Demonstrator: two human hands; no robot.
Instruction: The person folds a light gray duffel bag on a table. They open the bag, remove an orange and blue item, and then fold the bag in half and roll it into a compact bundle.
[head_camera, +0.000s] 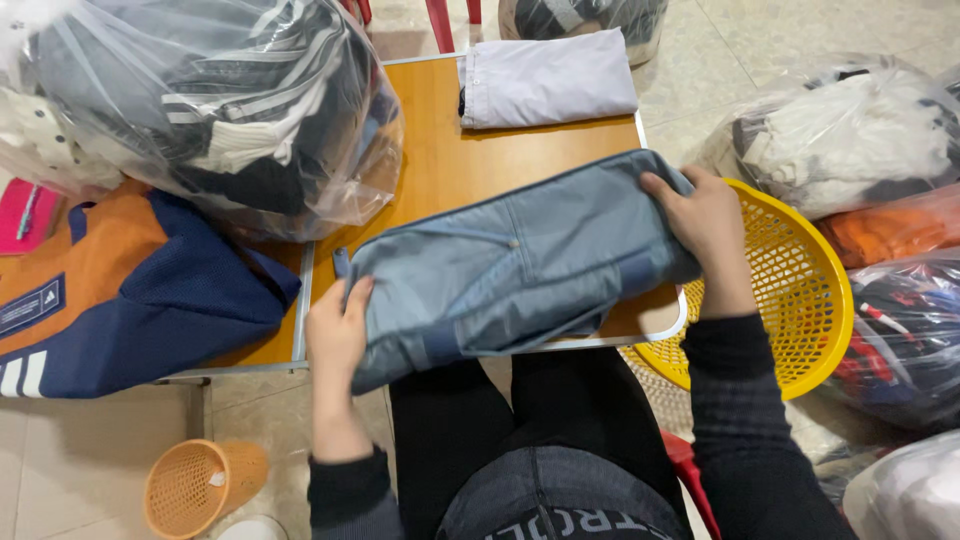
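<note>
Two hands, left (338, 330) and right (706, 222), are clamped on opposite ends of the half-folded grey-blue fabric garment (510, 265) on the wooden bench (440, 150); a flattening fold is judged next.

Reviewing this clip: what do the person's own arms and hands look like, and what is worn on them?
Both hands are bare, with no gloves. The left hand comes out of a dark long sleeve with a ribbed cuff, greyer toward the elbow. The right hand comes out of a matching dark, finely ribbed long sleeve reaching to the wrist. No rings, watch or bracelets show from this view.
</note>
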